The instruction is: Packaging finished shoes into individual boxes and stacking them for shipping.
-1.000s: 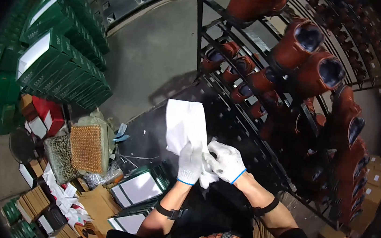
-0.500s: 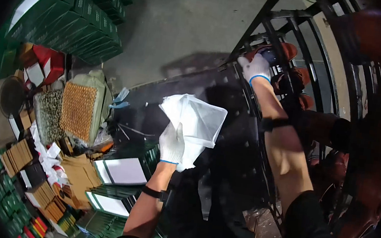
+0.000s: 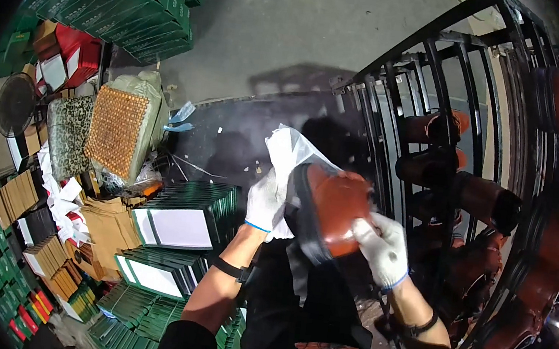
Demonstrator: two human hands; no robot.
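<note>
Partly blurred, a brown leather shoe (image 3: pixel 339 209) is now clasped in the right grip (image 3: pixel 382 250); leftward, the left grip (image 3: pixel 265 202) still holds a translucent white bag (image 3: pixel 286 153).

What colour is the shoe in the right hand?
The shoe is reddish brown, clearest in the head view.

Ahead, the grey floor (image 3: pixel 281 37) lies open; right, a black rack (image 3: pixel 433 37) blocks; left, green boxes (image 3: pixel 127 2).

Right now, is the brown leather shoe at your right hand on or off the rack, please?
Off: the right hand holds the brown leather shoe near the left hand, apart from the black metal rack.
</note>
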